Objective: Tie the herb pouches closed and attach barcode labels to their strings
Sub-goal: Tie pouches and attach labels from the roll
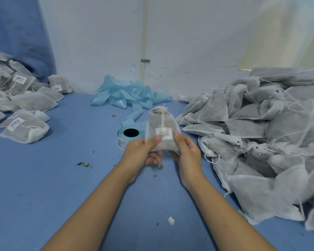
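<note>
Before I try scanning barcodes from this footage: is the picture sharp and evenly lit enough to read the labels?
Head view: the held pouch and its label are motion-blurred, bars unreadable; labels in the left pile are sharper but small; wide-angle distortion bends the edges; light is soft and even, with a bright washed-out patch on the wall at upper right.

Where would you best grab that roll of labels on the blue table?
Probably by the label roll through its dark open core: it lies flat, hole up, so come from above, one finger inside, thumb on the outer wall. The near side sits behind the held pouch.
</note>
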The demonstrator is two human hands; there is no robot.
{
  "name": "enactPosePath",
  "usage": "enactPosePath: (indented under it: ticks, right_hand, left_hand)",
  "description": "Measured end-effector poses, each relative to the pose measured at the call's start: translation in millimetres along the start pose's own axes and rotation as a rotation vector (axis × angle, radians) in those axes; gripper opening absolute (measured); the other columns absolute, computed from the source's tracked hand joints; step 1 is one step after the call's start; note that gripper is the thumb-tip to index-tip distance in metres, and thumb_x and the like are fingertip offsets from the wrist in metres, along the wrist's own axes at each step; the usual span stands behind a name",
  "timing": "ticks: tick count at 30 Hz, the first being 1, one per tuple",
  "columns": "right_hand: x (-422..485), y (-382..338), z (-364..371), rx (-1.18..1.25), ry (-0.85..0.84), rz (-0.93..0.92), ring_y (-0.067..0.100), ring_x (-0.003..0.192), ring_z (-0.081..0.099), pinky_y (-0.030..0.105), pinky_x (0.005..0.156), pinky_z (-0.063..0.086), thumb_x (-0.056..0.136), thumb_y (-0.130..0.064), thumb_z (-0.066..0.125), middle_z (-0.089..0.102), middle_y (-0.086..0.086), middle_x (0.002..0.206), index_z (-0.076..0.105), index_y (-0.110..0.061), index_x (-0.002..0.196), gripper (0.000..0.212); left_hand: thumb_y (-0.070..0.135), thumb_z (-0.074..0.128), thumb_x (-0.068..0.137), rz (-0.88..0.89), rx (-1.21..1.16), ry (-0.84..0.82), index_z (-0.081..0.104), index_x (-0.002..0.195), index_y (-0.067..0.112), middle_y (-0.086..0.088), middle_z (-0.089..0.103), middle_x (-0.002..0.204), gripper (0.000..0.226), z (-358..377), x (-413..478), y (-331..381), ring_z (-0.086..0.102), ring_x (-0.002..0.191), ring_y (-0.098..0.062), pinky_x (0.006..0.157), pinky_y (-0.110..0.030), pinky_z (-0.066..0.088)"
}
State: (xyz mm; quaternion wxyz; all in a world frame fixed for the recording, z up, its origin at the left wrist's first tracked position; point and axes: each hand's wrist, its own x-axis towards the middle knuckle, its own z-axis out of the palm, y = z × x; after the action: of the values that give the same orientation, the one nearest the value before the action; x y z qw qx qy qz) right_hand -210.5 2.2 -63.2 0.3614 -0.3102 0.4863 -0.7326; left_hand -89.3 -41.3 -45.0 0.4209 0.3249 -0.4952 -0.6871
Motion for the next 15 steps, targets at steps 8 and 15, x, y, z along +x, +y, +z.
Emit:
enactPosePath:
  ticks: [8,15]
  right_hand:
    - [1,-1,0,-0.049,-0.040,0.039,0.008,0.062,0.061,0.016,0.059,0.048,0.092,-0.020,0.060,0.070,-0.001,0.079,0.067,-0.009,0.087,0.014]
    - [2,3,0,-0.059,-0.011,0.035,0.007,0.060,0.060,0.015,0.057,0.047,0.094,-0.004,0.051,0.067,0.004,0.075,0.065,-0.006,0.086,0.016]
  left_hand:
    - [0.004,0.059,0.089,0.236,-0.436,0.080,0.018,0.149,0.001,-0.003,0.042,0.147,0.072,-18,9,29,0.059,0.117,-0.012,0.091,-0.036,0.053]
    - [0.000,0.054,0.092,0.319,0.304,0.052,0.064,0.106,0.019,0.010,0.070,0.100,0.026,13,-2,13,0.064,0.097,-0.005,0.081,-0.015,0.050]
